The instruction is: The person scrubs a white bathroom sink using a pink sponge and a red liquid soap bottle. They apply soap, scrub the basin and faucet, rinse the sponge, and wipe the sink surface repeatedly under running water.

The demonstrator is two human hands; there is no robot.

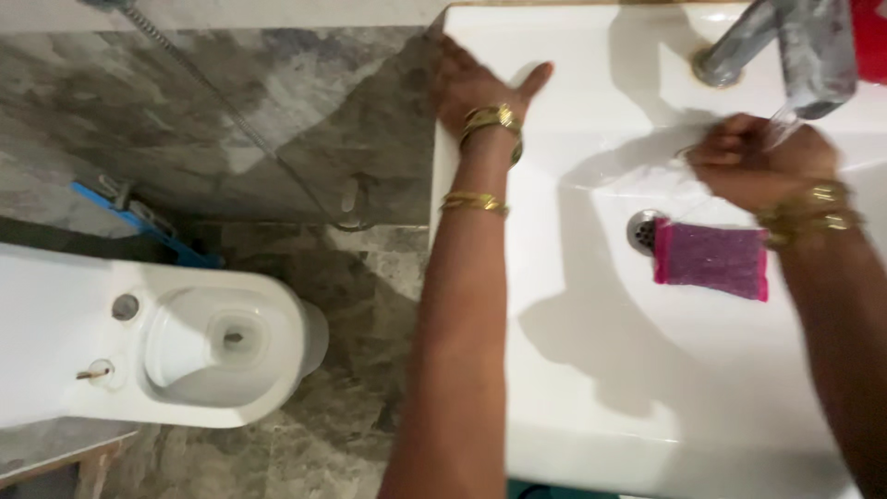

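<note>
My left hand (476, 85) lies flat on the back left rim of the white washbasin (591, 388), fingers apart and holding nothing; gold bangles circle its wrist. My right hand (753, 162) is curled in the bowl just under the spout of the metal tap (785, 46), in what looks like running water. Whether the fingers hold anything is not visible. A purple and pink scrub sponge (711, 261) rests in the bowl beside the drain (642, 229), just below my right wrist.
A white toilet (199, 346) without a seat stands at lower left on the grey marble floor (305, 139). A metal hose (231, 111) runs across the wall. A blue tool (152, 226) lies behind the toilet. A red object (868, 37) sits by the tap.
</note>
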